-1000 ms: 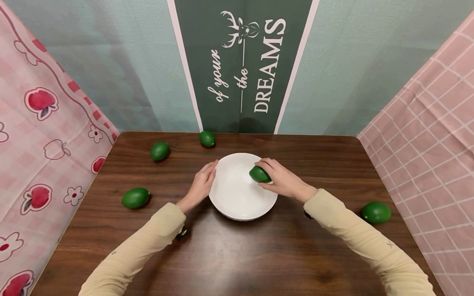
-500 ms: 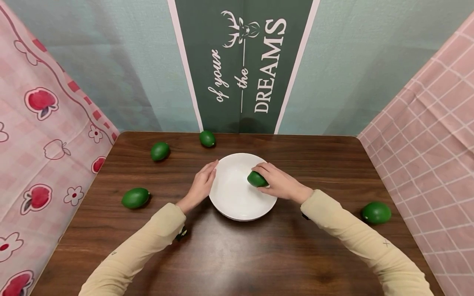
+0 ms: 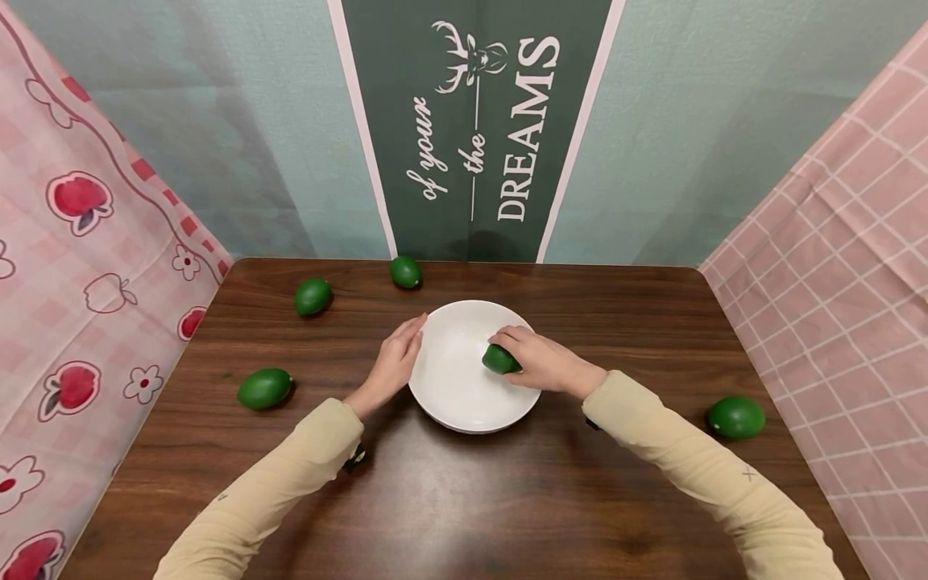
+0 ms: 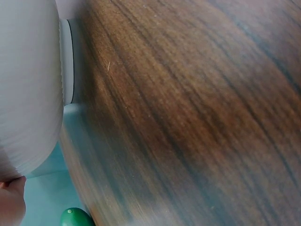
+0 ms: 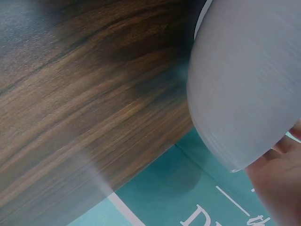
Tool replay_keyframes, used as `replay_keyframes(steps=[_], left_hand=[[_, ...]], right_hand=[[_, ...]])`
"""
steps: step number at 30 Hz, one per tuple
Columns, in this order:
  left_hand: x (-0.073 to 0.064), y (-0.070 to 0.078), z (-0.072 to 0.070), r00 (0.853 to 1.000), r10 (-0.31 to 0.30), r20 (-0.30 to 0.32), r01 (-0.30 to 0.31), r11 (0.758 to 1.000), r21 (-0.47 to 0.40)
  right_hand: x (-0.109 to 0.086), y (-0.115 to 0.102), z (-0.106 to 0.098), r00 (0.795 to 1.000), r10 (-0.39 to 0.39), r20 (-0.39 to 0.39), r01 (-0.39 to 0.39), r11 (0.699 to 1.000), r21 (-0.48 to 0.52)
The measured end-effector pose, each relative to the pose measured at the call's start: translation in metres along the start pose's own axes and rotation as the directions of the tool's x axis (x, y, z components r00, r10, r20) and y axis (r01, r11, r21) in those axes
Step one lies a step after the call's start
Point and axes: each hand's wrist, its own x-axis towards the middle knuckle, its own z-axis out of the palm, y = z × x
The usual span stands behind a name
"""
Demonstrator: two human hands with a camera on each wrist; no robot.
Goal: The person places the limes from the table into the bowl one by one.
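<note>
A white bowl [image 3: 453, 395] stands at the middle of the table. Inside it, low over the bottom, my right hand [image 3: 548, 360] grips a green lime [image 3: 499, 359] between thumb and fingers. Whether the lime touches the bowl cannot be told. My left hand [image 3: 391, 358] rests against the bowl's left rim with its fingers straight. Both wrist views are largely taken up by the bowl's outer wall [image 4: 28, 84] and the wood. Only a bit of the left hand [image 4: 11, 202] shows there, and part of the right hand [image 5: 277, 183]; the held lime is hidden in both.
On the wooden table [image 3: 471, 499] lie more limes: one at the left [image 3: 265, 388], one at the back left [image 3: 313, 297], one near the back edge [image 3: 406, 272] and one at the right [image 3: 736, 416]. Printed cloths hang around the table's back and sides.
The right hand has moved the lime down and slightly left, from near the bowl's right rim toward its middle. The left hand and the other limes stay put.
</note>
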Motion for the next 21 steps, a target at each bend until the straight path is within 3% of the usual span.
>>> replay_keyframes(steps=[5,21], left_hand=[[-0.0003,0.0008,-0.0004,1.0,0.002,-0.003,-0.002,1.0,-0.003],[0.0001,-0.0017,0.0013,1.0,0.008,-0.014,-0.008,1.0,0.002]], right_hand=[[0.0014,-0.0041,-0.0011,0.999,-0.004,0.033,0.004,1.0,-0.003],[-0.0014,-0.0058,-0.0082,1.0,-0.017,0.007,0.018,1.0,-0.022]])
